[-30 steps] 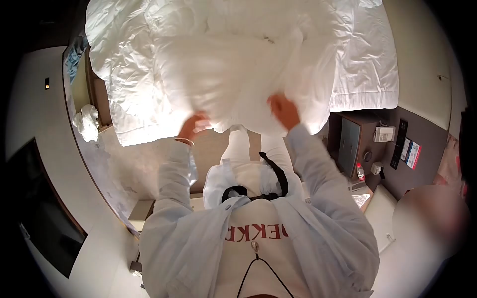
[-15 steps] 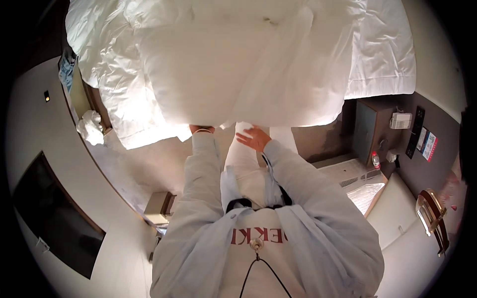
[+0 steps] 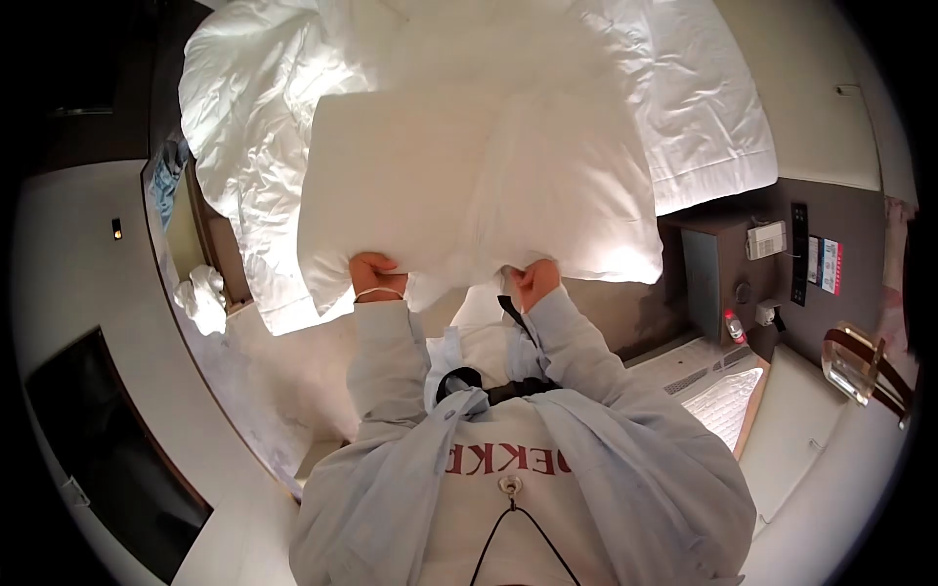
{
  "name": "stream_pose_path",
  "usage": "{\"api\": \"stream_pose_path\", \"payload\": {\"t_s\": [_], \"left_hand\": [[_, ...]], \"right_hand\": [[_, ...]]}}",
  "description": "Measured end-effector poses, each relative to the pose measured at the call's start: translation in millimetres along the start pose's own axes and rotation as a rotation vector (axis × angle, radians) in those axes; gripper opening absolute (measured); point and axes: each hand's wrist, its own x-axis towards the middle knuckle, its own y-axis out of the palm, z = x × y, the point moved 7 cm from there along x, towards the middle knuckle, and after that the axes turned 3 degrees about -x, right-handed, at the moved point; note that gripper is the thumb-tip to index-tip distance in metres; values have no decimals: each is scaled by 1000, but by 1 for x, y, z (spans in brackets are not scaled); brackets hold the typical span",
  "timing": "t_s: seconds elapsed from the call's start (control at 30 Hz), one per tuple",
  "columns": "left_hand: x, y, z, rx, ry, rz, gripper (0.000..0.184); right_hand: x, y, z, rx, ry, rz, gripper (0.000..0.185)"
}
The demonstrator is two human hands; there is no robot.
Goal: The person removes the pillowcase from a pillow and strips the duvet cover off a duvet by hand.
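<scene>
Head view: left hand (image 3: pixel 375 275), right hand (image 3: pixel 535 283) at edge of white pillow (image 3: pixel 415 176)

A brown cabinet (image 3: pixel 716 269) stands against a dark wall (image 3: pixel 860 223), pale wall (image 3: pixel 73 278) opposite.

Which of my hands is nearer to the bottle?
Right. Your right hand is at the near edge of the pillow, left of the bottle and apart from it; your left hand is at that edge too, farther left.
</scene>
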Motion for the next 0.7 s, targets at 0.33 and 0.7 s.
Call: {"api": "stream_pose_path", "payload": {"t_s": [0.33, 0.7], "left_hand": [[-65, 80, 16, -14, -138, 476, 54], [-115, -36, -4, 9, -143, 351, 60]], "right_hand": [[-47, 73, 264, -1640, -1043, -522, 18], [-12, -74, 371, -32, -494, -333, 15]]}}
